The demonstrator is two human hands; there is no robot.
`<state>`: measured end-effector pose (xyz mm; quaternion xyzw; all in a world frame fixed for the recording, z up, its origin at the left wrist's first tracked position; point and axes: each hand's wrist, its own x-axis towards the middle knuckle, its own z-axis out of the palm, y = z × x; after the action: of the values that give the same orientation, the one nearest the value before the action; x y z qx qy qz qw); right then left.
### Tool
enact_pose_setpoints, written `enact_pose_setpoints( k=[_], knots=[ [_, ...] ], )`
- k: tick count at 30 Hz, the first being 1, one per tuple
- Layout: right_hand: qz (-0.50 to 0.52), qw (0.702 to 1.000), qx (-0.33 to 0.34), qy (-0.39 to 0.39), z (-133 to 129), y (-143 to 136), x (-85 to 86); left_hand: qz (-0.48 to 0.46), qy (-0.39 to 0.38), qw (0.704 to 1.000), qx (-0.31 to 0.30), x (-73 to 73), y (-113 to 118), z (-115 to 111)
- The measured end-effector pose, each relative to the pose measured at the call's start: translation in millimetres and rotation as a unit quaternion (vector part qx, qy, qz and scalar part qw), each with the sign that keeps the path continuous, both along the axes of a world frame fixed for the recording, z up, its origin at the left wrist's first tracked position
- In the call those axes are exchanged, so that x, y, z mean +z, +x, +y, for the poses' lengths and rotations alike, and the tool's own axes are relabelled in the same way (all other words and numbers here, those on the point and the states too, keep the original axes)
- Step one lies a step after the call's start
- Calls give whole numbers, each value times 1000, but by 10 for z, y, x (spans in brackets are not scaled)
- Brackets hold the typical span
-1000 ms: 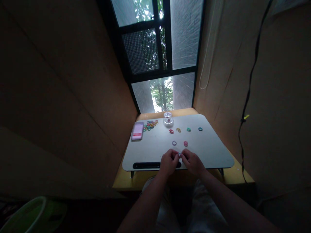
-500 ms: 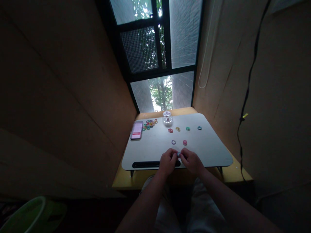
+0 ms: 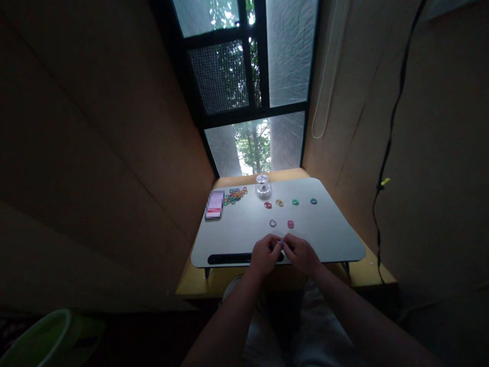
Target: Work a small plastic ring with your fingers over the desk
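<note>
A small pale-blue item is pinched between the closed fingertips of the left hand and the right hand, above the near edge of the smooth white board; less of it is exposed than in the preceding frame, and its shape is mostly hidden by the fingers. The black slot is partly covered by the left hand. Beyond the hands, a thin purple loop and a pink ring cluster are placed, backed by red, yellow, green and blue rings. The phone is pixelated; beside it, mixed rings are heaped. A rounded, transparent container is positioned near the far edge, its contents indistinct.
</note>
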<state>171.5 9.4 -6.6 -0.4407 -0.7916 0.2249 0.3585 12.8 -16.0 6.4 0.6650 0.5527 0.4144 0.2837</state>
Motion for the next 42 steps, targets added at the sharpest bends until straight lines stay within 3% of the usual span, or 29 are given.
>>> enact_pose_setpoints(
  k=[15, 24, 42],
  knots=[
    [1, 1000, 9, -3, -3, 10, -8, 10, -6, 1000, 24, 11, 19, 5],
    [83, 994, 33, -55, 9, 39, 27, 17, -13, 999, 32, -6, 26, 11],
    [79, 996, 30, -36, 19, 27, 36, 27, -13, 999, 27, -27, 19, 28]
  ],
)
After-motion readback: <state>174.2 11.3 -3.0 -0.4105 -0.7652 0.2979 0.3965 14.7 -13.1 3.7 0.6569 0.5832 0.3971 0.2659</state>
